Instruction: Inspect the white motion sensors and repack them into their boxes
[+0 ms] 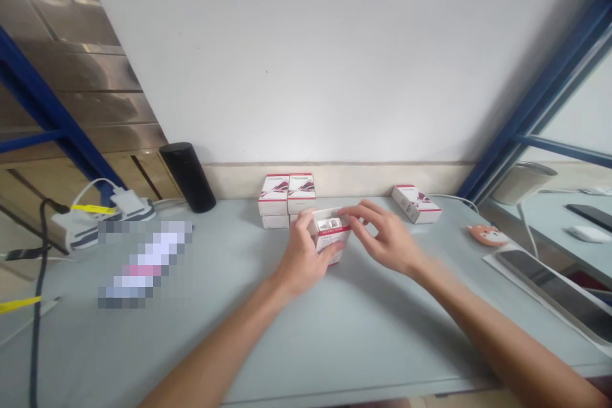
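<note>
A small white and red box (331, 237) with its top flap open is held over the pale grey table (296, 331). My left hand (303, 258) grips the box from its left side. My right hand (385, 236) has its fingers curled on the box's open top and right side. Just behind the box stands a stack of like boxes (287, 199) against the wall. One more such box (415, 203) lies on its side to the right.
A black cylinder (188, 176) stands at the back left. White adapters and cables (95, 213) lie at the left edge. A small orange figure (488, 235) and a dark tablet (549, 284) lie on the right. A blue frame post (535, 102) rises at the right.
</note>
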Available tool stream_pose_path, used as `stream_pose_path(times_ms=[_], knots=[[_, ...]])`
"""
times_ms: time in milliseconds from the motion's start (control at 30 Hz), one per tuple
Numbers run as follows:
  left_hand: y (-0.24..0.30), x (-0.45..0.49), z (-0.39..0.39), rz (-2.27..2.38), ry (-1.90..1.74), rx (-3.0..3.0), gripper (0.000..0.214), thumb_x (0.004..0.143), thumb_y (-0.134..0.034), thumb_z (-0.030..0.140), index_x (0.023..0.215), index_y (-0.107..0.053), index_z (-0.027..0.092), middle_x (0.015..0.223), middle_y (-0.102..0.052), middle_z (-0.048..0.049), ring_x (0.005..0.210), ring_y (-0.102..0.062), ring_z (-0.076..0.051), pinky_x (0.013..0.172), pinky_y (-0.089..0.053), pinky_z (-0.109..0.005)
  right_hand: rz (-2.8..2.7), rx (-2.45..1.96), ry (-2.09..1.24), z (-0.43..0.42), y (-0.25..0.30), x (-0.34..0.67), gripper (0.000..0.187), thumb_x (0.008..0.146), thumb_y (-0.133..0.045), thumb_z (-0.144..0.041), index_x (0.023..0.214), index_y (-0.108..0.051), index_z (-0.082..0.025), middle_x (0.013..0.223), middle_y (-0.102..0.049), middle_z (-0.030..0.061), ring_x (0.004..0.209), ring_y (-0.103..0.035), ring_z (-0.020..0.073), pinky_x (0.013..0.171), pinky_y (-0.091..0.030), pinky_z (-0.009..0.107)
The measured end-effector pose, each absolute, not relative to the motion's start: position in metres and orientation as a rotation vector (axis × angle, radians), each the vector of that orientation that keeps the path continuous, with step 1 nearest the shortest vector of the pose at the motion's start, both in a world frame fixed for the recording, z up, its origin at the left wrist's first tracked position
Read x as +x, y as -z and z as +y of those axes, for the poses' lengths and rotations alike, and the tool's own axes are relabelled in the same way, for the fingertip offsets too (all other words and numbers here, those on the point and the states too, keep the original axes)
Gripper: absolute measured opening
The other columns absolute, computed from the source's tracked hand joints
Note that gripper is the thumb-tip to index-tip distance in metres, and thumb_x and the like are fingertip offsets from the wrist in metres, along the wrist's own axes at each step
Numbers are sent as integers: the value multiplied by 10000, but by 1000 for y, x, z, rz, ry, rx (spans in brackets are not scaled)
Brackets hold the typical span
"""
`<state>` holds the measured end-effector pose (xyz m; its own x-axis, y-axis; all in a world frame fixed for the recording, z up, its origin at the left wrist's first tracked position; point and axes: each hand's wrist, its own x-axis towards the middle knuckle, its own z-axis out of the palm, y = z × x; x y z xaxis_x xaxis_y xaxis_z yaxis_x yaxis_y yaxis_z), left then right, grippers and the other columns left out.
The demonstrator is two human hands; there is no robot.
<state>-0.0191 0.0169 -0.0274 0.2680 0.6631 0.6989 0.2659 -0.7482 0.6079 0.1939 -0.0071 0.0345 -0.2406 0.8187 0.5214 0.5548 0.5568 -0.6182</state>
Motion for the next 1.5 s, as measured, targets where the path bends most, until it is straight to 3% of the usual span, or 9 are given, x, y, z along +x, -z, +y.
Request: stream_pose_path(times_ms=[67, 200, 433, 633, 867, 967, 1100, 1367, 1500], knots=[[22, -20, 14, 923, -1563, 2298, 689, 910, -766, 253, 1417, -300, 291, 1402, -501, -156, 1299, -573, -291, 1035, -498, -516, -2102, -1145, -215, -8, -54, 197, 291, 1063, -519, -415, 1217, -740, -305, 1001, -685, 51, 749, -649, 171, 697, -528, 330], [9, -24, 8, 991, -1643, 2619, 490, 901, -760, 199, 1278, -459, 286, 1332, -543, -122, 1285, -567, -296, 1009, -470, -487, -2332, -1081, -108, -7, -82, 201, 285, 1038, -579, -442, 1255, -742, -356, 1108, -640, 58, 791, -642, 169, 736, -523, 350], [-3, -27, 6, 949, -1595, 2774, 523, 861, -757, 144, 1245, -435, 292, 1295, -599, -117, 1138, -643, -285, 958, -445, -457, -2096, -959, -584, -3, -65, 205, 196, 965, -707, -444, 1062, -761, -282, 1043, -604, 55, 909, -630, 192, 872, -560, 375], [-2, -26, 8, 985, -1659, 2690, 592, 841, -774, 128, 1280, -429, 323, 1288, -601, -100, 1174, -619, -287, 940, -452, -441, -1567, -948, -841, 21, -40, 228, 262, 946, -709, -479, 960, -659, -223, 846, -675, 29, 811, -643, 194, 746, -530, 339], [-5, -31, 13, 1002, -1731, 2699, 553, 845, -734, 69, 1284, -464, 270, 1247, -560, -117, 1186, -608, -296, 939, -424, -461, -1842, -1496, -442, 58, 10, 251, 186, 961, -613, -384, 973, -715, -229, 813, -733, 24, 695, -627, 183, 689, -491, 329], [-8, -32, 13, 1072, -1747, 2734, 504, 845, -715, 53, 1252, -502, 262, 1226, -557, -111, 1180, -605, -299, 920, -405, -456, -2007, -1523, -390, 62, 22, 252, 182, 978, -567, -328, 1022, -721, -244, 921, -733, 40, 774, -666, 199, 746, -514, 353], [-9, -33, 13, 1097, -1711, 2829, 471, 849, -660, 20, 1222, -522, 273, 1231, -553, -103, 1148, -600, -285, 892, -388, -441, -1992, -1379, -151, 49, 9, 244, 239, 989, -559, -274, 1183, -697, -252, 1201, -659, 100, 940, -680, 236, 804, -537, 395], [-13, -33, 10, 1041, -1527, 3034, 559, 830, -559, -67, 1282, -542, 261, 1245, -576, -113, 1139, -589, -284, 887, -382, -426, -2323, -761, 162, 5, -14, 200, 455, 891, -576, -69, 1280, -664, -289, 1174, -597, 110, 962, -612, 237, 833, -548, 394], [-13, -35, 10, 1041, -1395, 3042, 566, 846, -561, -63, 1306, -538, 265, 1251, -582, -115, 1114, -609, -271, 902, -386, -422, -2339, -819, 290, 9, -6, 199, 353, 963, -572, -92, 1253, -668, -269, 1130, -641, 100, 949, -644, 216, 810, -543, 354]])
